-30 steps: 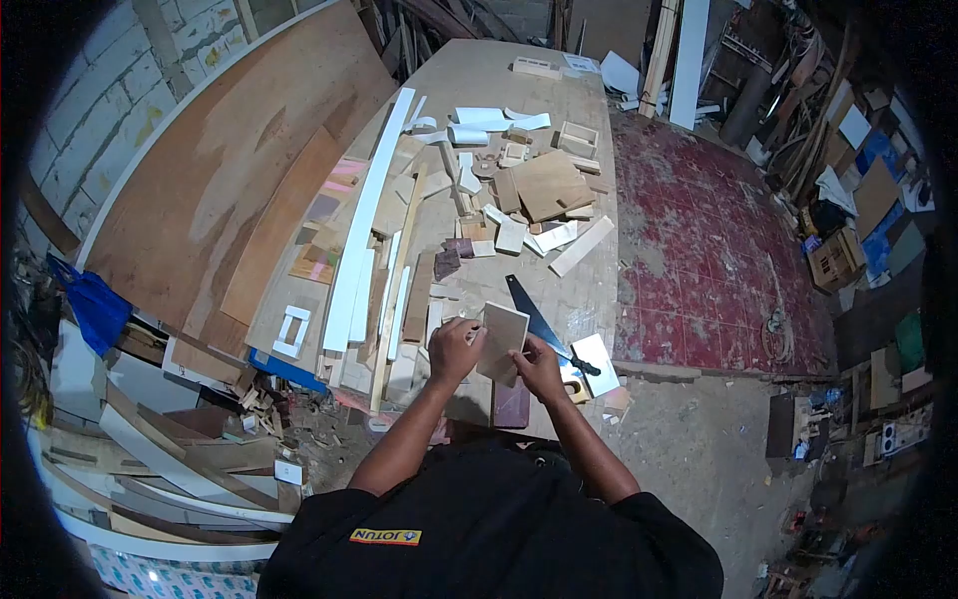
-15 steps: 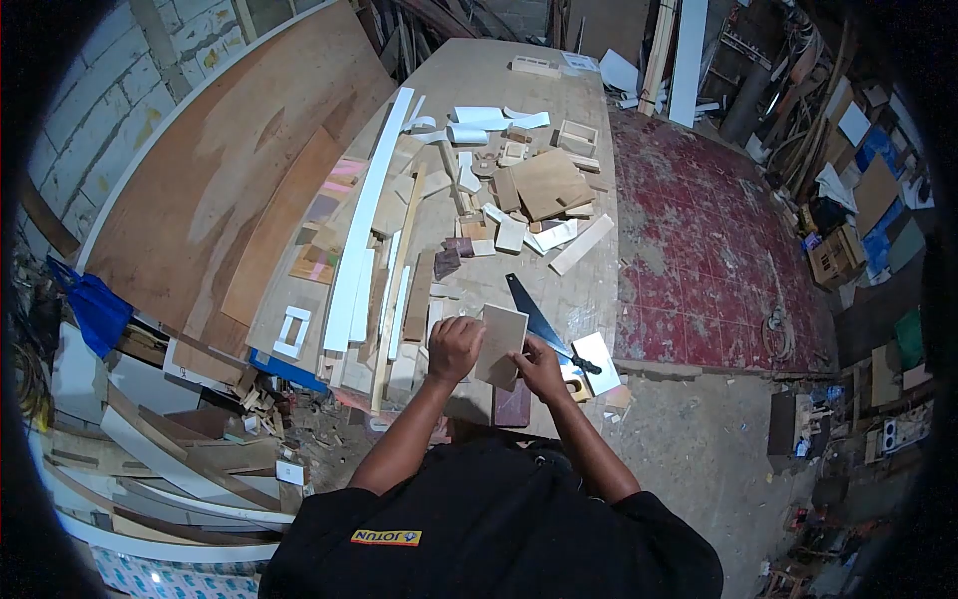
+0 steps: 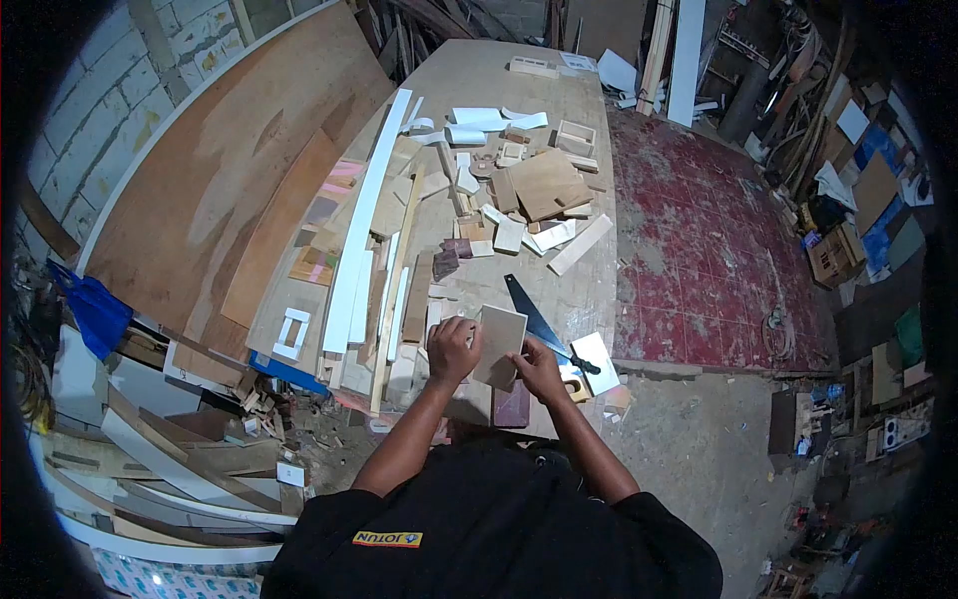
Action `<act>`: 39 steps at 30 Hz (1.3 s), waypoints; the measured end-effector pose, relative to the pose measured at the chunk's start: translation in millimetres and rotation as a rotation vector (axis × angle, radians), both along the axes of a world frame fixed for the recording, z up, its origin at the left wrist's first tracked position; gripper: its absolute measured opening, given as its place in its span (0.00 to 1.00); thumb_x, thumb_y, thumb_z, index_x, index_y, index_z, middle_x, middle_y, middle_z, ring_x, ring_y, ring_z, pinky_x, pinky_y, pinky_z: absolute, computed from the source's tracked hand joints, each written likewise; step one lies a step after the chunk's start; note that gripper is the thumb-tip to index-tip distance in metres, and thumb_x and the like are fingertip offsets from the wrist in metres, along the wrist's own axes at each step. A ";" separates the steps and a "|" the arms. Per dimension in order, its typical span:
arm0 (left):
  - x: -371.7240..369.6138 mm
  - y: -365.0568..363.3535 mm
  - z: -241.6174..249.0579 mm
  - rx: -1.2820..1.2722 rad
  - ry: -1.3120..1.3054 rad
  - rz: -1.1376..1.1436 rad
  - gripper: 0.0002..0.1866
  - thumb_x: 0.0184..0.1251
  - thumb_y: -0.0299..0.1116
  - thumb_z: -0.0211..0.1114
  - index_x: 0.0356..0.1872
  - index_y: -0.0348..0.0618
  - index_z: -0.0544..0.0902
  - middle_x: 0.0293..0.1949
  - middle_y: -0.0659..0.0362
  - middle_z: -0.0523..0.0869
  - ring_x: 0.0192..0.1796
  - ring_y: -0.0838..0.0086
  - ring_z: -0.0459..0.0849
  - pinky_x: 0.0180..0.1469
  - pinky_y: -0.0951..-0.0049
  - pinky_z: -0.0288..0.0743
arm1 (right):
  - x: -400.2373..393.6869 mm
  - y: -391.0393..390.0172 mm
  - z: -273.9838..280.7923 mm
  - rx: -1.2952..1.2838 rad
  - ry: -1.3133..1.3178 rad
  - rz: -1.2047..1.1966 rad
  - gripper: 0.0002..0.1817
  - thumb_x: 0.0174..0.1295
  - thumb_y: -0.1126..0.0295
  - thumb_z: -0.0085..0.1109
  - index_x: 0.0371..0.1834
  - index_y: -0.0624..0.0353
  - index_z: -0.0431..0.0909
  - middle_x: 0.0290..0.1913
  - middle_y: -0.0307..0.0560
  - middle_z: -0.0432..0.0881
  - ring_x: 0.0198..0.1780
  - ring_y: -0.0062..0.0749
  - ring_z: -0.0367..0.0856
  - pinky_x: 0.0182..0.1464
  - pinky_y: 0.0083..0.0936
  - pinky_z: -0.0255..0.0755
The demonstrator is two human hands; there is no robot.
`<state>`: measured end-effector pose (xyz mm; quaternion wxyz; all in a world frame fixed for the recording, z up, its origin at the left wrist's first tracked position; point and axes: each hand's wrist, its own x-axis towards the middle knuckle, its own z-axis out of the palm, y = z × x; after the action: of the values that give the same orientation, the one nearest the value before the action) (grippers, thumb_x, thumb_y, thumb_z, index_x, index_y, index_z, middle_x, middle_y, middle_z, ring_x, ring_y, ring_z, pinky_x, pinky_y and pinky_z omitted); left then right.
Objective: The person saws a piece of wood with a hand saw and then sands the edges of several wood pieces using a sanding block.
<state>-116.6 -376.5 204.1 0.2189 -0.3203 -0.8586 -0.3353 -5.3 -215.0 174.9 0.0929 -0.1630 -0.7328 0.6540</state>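
Note:
A thin rectangular wooden board (image 3: 501, 344) is held tilted above the near end of the workbench. My right hand (image 3: 540, 370) grips its right edge, thumb on the face. Curled at the board's left edge is my left hand (image 3: 454, 349); what its fingers hold, if anything, is hidden. A handsaw (image 3: 537, 317) with a dark blade lies just beyond and to the right of the board, its handle beside a white square piece (image 3: 596, 363). Below the board a dark red block (image 3: 512, 406) rests at the bench's near edge.
Wood offcuts (image 3: 549, 185) are heaped mid-bench on the workbench (image 3: 449, 75). Long white strips (image 3: 367, 230) run along its left side. A large brown panel (image 3: 230, 170) leans at the left. Red tiled floor (image 3: 699, 240) lies to the right, with cluttered boxes (image 3: 836, 258) beyond.

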 end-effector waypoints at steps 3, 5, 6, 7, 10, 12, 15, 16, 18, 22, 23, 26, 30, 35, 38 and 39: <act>0.1 1.0 2.2 -0.026 0.028 0.004 0.04 0.59 0.34 0.67 0.31 0.48 0.82 0.33 0.60 0.84 0.39 0.64 0.84 0.41 0.62 0.71 | -0.7 4.6 -5.7 0.075 0.007 0.033 0.13 0.65 0.72 0.63 0.51 0.64 0.78 0.40 0.46 0.84 0.38 0.27 0.84 0.37 0.26 0.80; 0.4 1.2 5.4 -0.026 0.057 -0.003 0.04 0.58 0.33 0.67 0.30 0.48 0.82 0.32 0.61 0.84 0.38 0.64 0.83 0.40 0.62 0.71 | -0.6 5.8 -8.2 0.149 0.000 0.062 0.15 0.67 0.74 0.61 0.55 0.63 0.78 0.43 0.43 0.85 0.42 0.25 0.84 0.40 0.25 0.81; 0.4 1.3 4.8 -0.025 0.085 -0.009 0.04 0.58 0.33 0.67 0.30 0.48 0.81 0.32 0.61 0.84 0.38 0.65 0.83 0.40 0.62 0.71 | -0.9 5.1 -7.6 0.182 0.012 0.046 0.14 0.66 0.74 0.61 0.54 0.64 0.78 0.42 0.44 0.85 0.42 0.26 0.84 0.41 0.26 0.80; 0.8 1.4 4.3 -0.025 0.084 -0.009 0.04 0.58 0.33 0.67 0.30 0.48 0.81 0.32 0.61 0.84 0.38 0.65 0.83 0.40 0.62 0.71 | -1.5 4.1 -7.0 0.214 0.023 0.029 0.14 0.66 0.74 0.62 0.53 0.64 0.79 0.41 0.45 0.86 0.42 0.27 0.85 0.41 0.26 0.80; 2.4 2.7 2.8 -0.036 0.096 -0.016 0.04 0.55 0.33 0.67 0.29 0.48 0.81 0.31 0.61 0.83 0.37 0.65 0.83 0.40 0.62 0.70 | -1.2 -0.6 -0.9 0.239 0.005 -0.041 0.14 0.61 0.67 0.66 0.44 0.67 0.80 0.37 0.57 0.84 0.36 0.43 0.87 0.40 0.35 0.79; 5.0 4.5 3.8 -0.010 0.073 -0.018 0.05 0.54 0.33 0.68 0.29 0.48 0.81 0.31 0.61 0.83 0.37 0.65 0.83 0.40 0.62 0.70 | -1.1 -1.6 2.4 0.285 -0.007 -0.063 0.15 0.61 0.67 0.66 0.44 0.67 0.80 0.37 0.57 0.85 0.37 0.45 0.88 0.40 0.36 0.80; 10.3 4.6 7.4 0.061 0.012 -0.045 0.05 0.51 0.30 0.67 0.30 0.46 0.82 0.33 0.58 0.84 0.38 0.60 0.83 0.40 0.57 0.72 | -0.6 0.1 2.7 0.321 -0.020 -0.104 0.14 0.61 0.67 0.66 0.44 0.67 0.80 0.36 0.57 0.85 0.38 0.46 0.88 0.41 0.36 0.80; 10.0 2.1 5.5 0.060 0.011 -0.042 0.05 0.51 0.30 0.67 0.30 0.46 0.82 0.33 0.58 0.84 0.38 0.60 0.83 0.40 0.57 0.72 | 0.1 1.9 1.7 0.311 -0.021 -0.125 0.14 0.61 0.67 0.65 0.44 0.66 0.80 0.35 0.57 0.85 0.37 0.46 0.88 0.41 0.36 0.80; 6.5 -4.5 -1.1 -0.154 -0.151 0.049 0.06 0.54 0.30 0.63 0.34 0.45 0.81 0.35 0.55 0.84 0.42 0.58 0.84 0.41 0.56 0.74 | 0.8 6.1 -0.1 0.282 -0.019 -0.112 0.13 0.62 0.69 0.65 0.45 0.66 0.81 0.37 0.53 0.85 0.37 0.37 0.86 0.40 0.31 0.79; -4.4 -17.8 -30.3 -0.262 -0.599 0.068 0.21 0.59 0.32 0.63 0.54 0.42 0.76 0.49 0.49 0.83 0.50 0.53 0.83 0.52 0.55 0.77 | 5.3 4.3 8.0 0.253 -0.010 -0.136 0.11 0.62 0.72 0.66 0.46 0.63 0.81 0.35 0.48 0.84 0.35 0.32 0.83 0.38 0.27 0.76; -7.9 -15.3 -42.2 -0.261 -0.596 0.068 0.21 0.59 0.32 0.63 0.54 0.42 0.76 0.49 0.49 0.83 0.50 0.53 0.83 0.52 0.55 0.77 | 4.3 4.7 6.2 0.254 -0.007 -0.137 0.11 0.62 0.72 0.66 0.46 0.63 0.81 0.35 0.48 0.84 0.35 0.32 0.83 0.38 0.27 0.76; -3.0 -13.2 -49.1 0.495 -1.454 -0.377 0.28 0.74 0.53 0.59 0.67 0.48 0.70 0.58 0.58 0.81 0.56 0.64 0.83 0.54 0.62 0.76 | 3.7 0.5 -1.5 0.722 0.181 -0.091 0.17 0.58 0.74 0.65 0.51 0.50 0.83 0.37 0.46 0.80 0.36 0.45 0.80 0.39 0.38 0.73; 13.7 -10.4 3.0 1.125 -1.794 -0.485 0.23 0.75 0.49 0.58 0.61 0.43 0.76 0.55 0.56 0.83 0.54 0.66 0.84 0.57 0.64 0.76 | 3.4 -9.1 22.0 1.024 0.334 0.016 0.25 0.50 0.77 0.66 0.54 0.41 0.83 0.46 0.43 0.80 0.52 0.45 0.76 0.51 0.43 0.68; 6.3 -18.8 -41.3 1.094 -1.572 -0.433 0.19 0.67 0.31 0.61 0.56 0.31 0.76 0.51 0.50 0.84 0.52 0.64 0.85 0.59 0.62 0.76 | 11.8 -7.8 50.9 1.068 0.317 0.072 0.28 0.48 0.69 0.72 0.57 0.42 0.80 0.55 0.49 0.76 0.59 0.48 0.72 0.59 0.46 0.64; 1.6 -24.9 -41.0 1.101 -1.521 -0.421 0.19 0.68 0.29 0.59 0.58 0.32 0.76 0.52 0.51 0.84 0.54 0.64 0.84 0.61 0.63 0.75 | 13.2 2.8 39.8 0.960 0.260 0.032 0.35 0.48 0.63 0.75 0.63 0.46 0.74 0.61 0.56 0.71 0.64 0.53 0.68 0.66 0.50 0.59; 0.4 -26.2 -38.4 1.101 -1.488 -0.418 0.19 0.68 0.29 0.58 0.58 0.31 0.75 0.52 0.51 0.84 0.55 0.64 0.84 0.62 0.63 0.75 | 13.0 7.2 32.6 0.867 0.227 -0.023 0.39 0.48 0.59 0.76 0.66 0.49 0.71 0.64 0.59 0.68 0.66 0.57 0.65 0.68 0.52 0.56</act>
<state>-116.2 -402.7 165.7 -0.3284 -0.0235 -0.4244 -0.8435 7.7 -207.8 207.5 0.2397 -0.0442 -0.9225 0.2992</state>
